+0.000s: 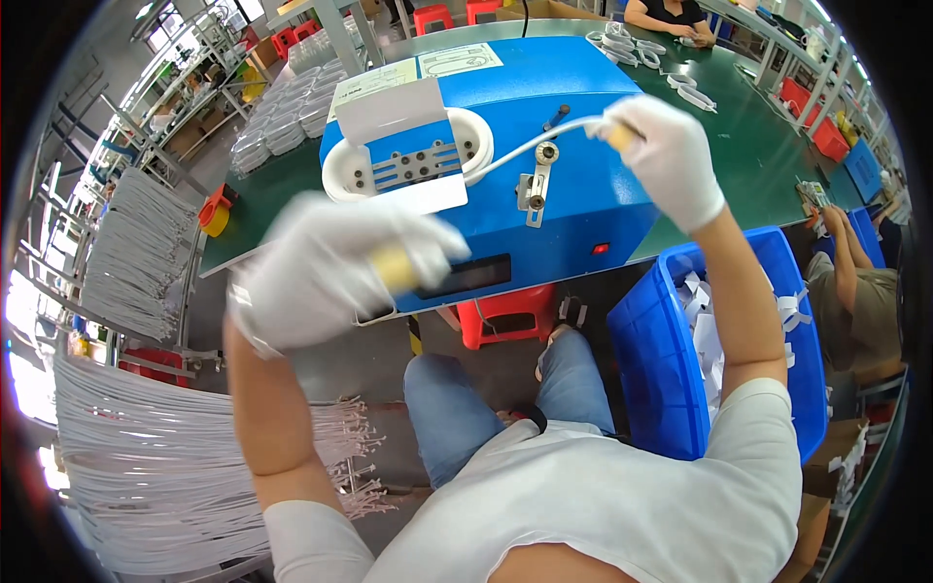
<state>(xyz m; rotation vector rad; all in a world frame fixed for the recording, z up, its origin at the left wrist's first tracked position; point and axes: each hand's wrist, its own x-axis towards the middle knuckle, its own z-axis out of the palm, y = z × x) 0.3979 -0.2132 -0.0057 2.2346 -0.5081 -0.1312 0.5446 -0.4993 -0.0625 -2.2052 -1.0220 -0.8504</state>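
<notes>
green worktable (768, 146) (red stools (432, 17) beyond)

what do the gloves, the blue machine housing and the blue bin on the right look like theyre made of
Gloves on the left hand and right hand: probably white knit fabric, matte and soft-creased. Blue machine housing: likely painted sheet metal, smooth with a slight sheen and crisp edges. Blue bin: seemingly moulded plastic, glossy, with a thick rolled rim.
</notes>
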